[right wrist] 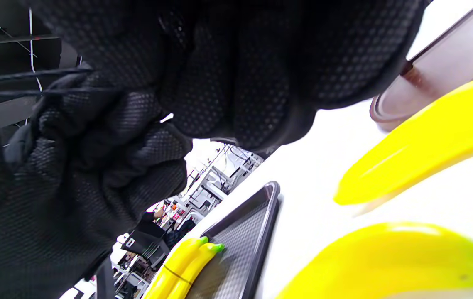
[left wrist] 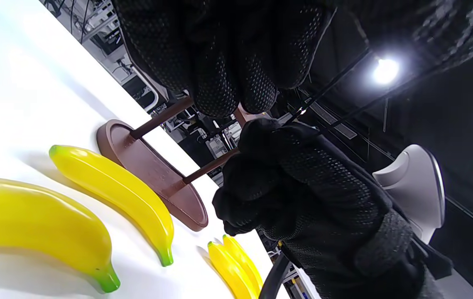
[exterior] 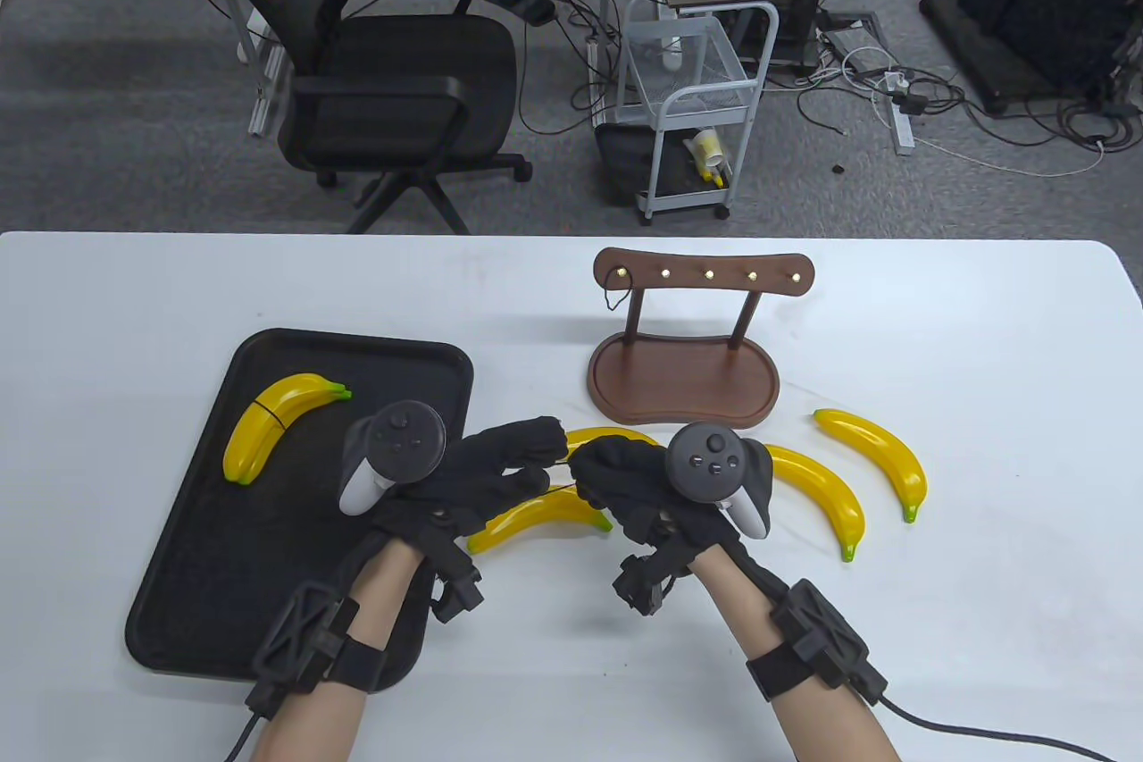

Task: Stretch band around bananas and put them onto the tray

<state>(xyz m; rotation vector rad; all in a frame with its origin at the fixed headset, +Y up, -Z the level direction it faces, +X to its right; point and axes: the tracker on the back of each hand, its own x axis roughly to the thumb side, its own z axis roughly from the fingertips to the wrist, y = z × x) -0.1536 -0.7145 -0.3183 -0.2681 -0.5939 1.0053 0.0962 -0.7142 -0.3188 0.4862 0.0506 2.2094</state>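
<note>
**Q:** What does the figure show?

**A:** Both hands, above the table in front of the stand (exterior: 683, 351), draw a thin black band (exterior: 563, 463) taut between them. The left hand (exterior: 500, 476) pinches one end, the right hand (exterior: 625, 485) pinches the other. Two loose bananas (exterior: 536, 521) lie directly below, in front of the stand; two more (exterior: 817, 494) lie to the stand's right. One pair (exterior: 272, 422), already ringed by a band, lies in the tray (exterior: 179, 583), left of the stand.

**Q:** How is this step done well?

**A:** By judgement: open the loop wider than both fruit together, bring the two bananas side by side, and slide the band over their ends toward the middle. Ease the tension off evenly; a one-sided let-go would probably snap the band away. Whether the loop is fully open cannot be told here.
</note>
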